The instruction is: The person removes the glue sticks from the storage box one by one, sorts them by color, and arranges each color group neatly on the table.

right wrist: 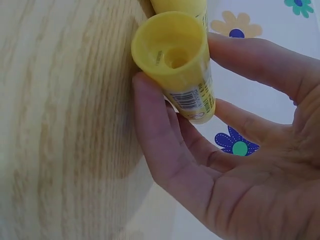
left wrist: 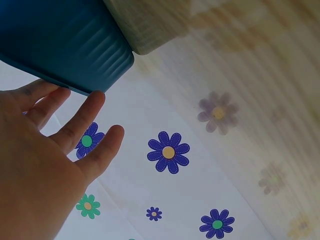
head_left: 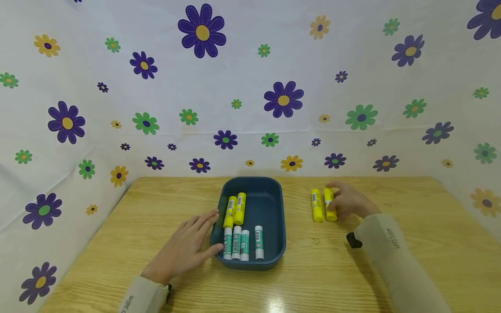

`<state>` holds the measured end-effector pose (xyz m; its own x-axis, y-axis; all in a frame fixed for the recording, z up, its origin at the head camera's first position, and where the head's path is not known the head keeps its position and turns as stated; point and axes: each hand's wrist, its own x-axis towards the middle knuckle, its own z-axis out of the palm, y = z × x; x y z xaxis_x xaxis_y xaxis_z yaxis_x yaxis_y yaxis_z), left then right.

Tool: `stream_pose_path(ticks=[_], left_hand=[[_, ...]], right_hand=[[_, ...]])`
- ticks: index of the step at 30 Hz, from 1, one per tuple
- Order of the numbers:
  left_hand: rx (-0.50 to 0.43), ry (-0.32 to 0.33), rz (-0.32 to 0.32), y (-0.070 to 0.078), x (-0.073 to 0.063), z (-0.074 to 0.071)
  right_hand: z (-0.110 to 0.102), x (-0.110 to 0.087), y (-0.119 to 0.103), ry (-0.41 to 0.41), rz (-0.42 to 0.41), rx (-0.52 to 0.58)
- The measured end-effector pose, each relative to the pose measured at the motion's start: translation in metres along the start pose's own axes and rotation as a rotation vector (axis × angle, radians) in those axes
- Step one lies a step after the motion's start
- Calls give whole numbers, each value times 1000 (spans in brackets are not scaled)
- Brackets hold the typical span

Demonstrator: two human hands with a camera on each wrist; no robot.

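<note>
The right hand (head_left: 351, 201) grips a yellow cylindrical plastic tube (head_left: 328, 196) between thumb and fingers; a matching yellow tube (head_left: 317, 205) lies just to its left. The left hand (head_left: 184, 248), fingers outstretched, touches a dark-blue rectangular tray (head_left: 271, 213); beyond its fingertips lie two yellow tubes (head_left: 240, 209) and four green-and-white tubes (head_left: 236, 243).

"Let's Slim" printed on two sleeves (head_left: 391, 245)
The same words are carried by the left and the right one; a barcode (right wrist: 187, 100) is borne by the yellow stick (right wrist: 176, 70), its small print, like that on the white-and-green sticks (head_left: 236, 243), left unreadable.
</note>
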<state>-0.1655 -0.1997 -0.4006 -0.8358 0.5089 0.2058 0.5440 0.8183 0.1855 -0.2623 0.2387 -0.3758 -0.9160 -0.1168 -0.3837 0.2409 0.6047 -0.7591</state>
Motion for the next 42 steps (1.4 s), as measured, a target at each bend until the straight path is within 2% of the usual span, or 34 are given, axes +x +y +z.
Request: stream_pose_path(ticks=[13, 22, 29, 42], left_hand=[[-9, 12, 1, -1, 1, 1], [-7, 8, 0, -2, 0, 1], [-11, 5, -10, -2, 1, 2], [-7, -3, -8, 0, 1, 0]], right_hand=[[3, 2, -6, -2, 41, -59], [-11, -10, -22, 25, -17, -15], [-14, -9, -27, 15, -3, -11], [-10, -15, -62, 5, -129, 58]])
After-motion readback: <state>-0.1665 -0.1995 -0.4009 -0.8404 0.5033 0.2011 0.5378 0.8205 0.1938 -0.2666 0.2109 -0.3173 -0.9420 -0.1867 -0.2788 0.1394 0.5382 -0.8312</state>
